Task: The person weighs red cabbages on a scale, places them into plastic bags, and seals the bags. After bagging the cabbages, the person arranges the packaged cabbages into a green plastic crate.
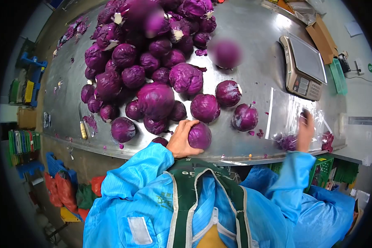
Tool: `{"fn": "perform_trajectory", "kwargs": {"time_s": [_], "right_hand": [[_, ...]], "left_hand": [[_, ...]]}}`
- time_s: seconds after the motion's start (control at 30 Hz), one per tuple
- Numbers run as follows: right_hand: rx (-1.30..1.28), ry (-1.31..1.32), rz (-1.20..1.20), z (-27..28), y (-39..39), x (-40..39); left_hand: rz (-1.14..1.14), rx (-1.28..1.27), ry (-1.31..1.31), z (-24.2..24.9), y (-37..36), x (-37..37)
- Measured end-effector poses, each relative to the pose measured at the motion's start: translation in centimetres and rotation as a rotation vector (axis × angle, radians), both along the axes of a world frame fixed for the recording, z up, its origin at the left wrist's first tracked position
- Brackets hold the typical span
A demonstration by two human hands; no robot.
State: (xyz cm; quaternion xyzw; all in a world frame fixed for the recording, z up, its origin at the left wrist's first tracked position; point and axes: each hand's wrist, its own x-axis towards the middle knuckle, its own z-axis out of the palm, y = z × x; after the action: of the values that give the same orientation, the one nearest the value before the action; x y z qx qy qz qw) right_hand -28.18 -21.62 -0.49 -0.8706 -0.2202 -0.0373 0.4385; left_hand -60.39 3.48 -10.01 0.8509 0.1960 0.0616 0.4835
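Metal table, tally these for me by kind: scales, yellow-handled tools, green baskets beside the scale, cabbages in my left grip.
Scale: 1
Yellow-handled tool: 1
Green basket: 1
Cabbage in left grip: 1
Total: 4
The cabbage heap is too crowded to count.

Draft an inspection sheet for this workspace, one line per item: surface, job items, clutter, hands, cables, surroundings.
Surface: metal table, glare patches, leaf scraps scattered
Job items: red cabbage pile at far left; several heads loose nearer; scale at right, display unreadable; clear plastic bags in front of it
Clutter: yellow-handled knife lying left of the pile
Left hand: grip closed around one cabbage near the front edge
Right hand: motion-blurred, by the bags; grip unclear
Cables: thin cable beyond the scale, by the wall
Surroundings: cardboard box, green basket behind the scale; red sacks lower left
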Motion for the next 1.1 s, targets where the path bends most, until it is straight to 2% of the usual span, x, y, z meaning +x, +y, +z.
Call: {"fn": "perform_trajectory", "kwargs": {"time_s": [0.03,0.07,0.1,0.13,0.2,0.27,0.33,0.4,0.43,0.47,0.53,0.6,0.67,0.73,0.8,0.87,0.93,0.97,1.0,1.07,1.1], "right_hand": [[-0.094,0.278,0.082,1.4,5.0,-4.3],[-0.145,0.122,0.404,-0.3,7.8,-6.3],[-0.151,0.224,0.578,-0.3,11.3,-9.2],[-0.081,-0.042,0.743,-2.4,13.9,-10.7],[-0.069,-0.049,0.773,-5.1,17.7,-13.6],[-0.186,-0.054,0.771,-5.9,19.7,-16.0],[-0.196,-0.161,0.779,-6.1,20.6,-18.2],[-0.181,-0.176,0.830,-5.8,21.6,-20.1],[-0.174,-0.067,0.854,-6.5,22.4,-20.8],[-0.178,-0.069,0.860,-6.7,23.3,-21.7],[0.102,0.521,0.744,-7.0,25.1,-23.5],[0.060,0.442,0.701,-7.3,26.6,-24.3],[-0.110,0.283,0.525,-6.2,27.9,-25.7],[-0.138,0.208,0.462,-6.1,28.6,-25.5],[0.192,0.643,0.456,-5.7,29.0,-24.1],[0.094,0.560,0.388,-6.5,29.5,-22.7],[0.087,0.616,0.426,-5.5,29.7,-22.6],[-0.027,0.560,0.440,-5.4,29.7,-22.2],[-0.029,0.552,0.425,-5.2,29.1,-21.7],[-0.024,0.927,0.543,-4.4,27.9,-20.3],[-0.038,0.834,0.513,-3.8,26.6,-20.5]], "left_hand": [[0.039,-0.041,0.003,-0.1,0.2,-0.2],[0.084,-0.081,0.008,-0.1,0.4,-0.6],[0.082,-0.033,0.009,0.3,0.6,-0.9],[0.072,0.016,0.027,0.5,0.7,-1.5],[0.007,0.147,0.061,1.7,0.9,-2.4],[0.016,0.247,0.057,2.3,1.0,-4.3],[0.146,0.195,-0.076,2.5,1.9,-7.2],[0.390,0.266,-0.184,2.5,3.1,-10.1],[0.471,0.261,-0.159,1.6,4.0,-11.6],[0.552,0.256,-0.136,0.9,4.7,-12.7],[0.562,0.216,-0.081,0.3,5.5,-13.9],[0.508,0.143,-0.066,-0.3,5.8,-13.3],[0.407,0.205,-0.021,-1.1,6.4,-11.9],[0.402,0.180,-0.012,-1.6,7.5,-10.2],[0.357,0.165,0.053,-1.3,8.6,-9.0],[0.315,0.130,-0.003,-2.1,9.5,-8.5],[0.283,0.119,0.055,-1.8,9.9,-8.4],[0.279,0.101,-0.015,-1.9,9.9,-8.6],[0.265,0.096,-0.023,-1.7,9.8,-9.1],[0.296,-0.098,-0.052,-0.6,9.7,-10.3],[0.326,-0.088,-0.126,-1.0,9.9,-11.1]]}}
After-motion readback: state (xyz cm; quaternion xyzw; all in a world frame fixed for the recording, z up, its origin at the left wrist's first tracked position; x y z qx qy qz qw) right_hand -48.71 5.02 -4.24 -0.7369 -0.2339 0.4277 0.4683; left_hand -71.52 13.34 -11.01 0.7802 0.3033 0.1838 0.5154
